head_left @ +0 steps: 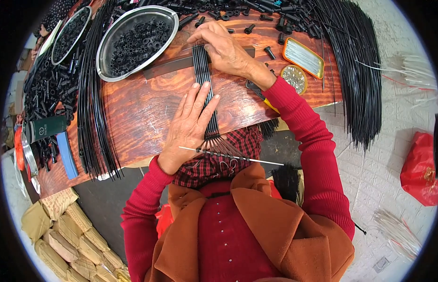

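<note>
Wooden table (148,101), red bag (420,170) at right, paper-wrapped packages (63,230) near left.
Black rods (203,80) run near-to-far; left hand (191,124) and right hand (223,49) press flat, unclenched.

Left hand (190,123) lies flat, palm down, fingers spread and stretched forward, its red-sleeved forearm running back toward the body. Right hand (224,49) sits just ahead of the left one's fingertips, palm down, fingers curled and pressing downward, wrist bent, with the red-sleeved right arm crooked out wide at the elbow.
</note>
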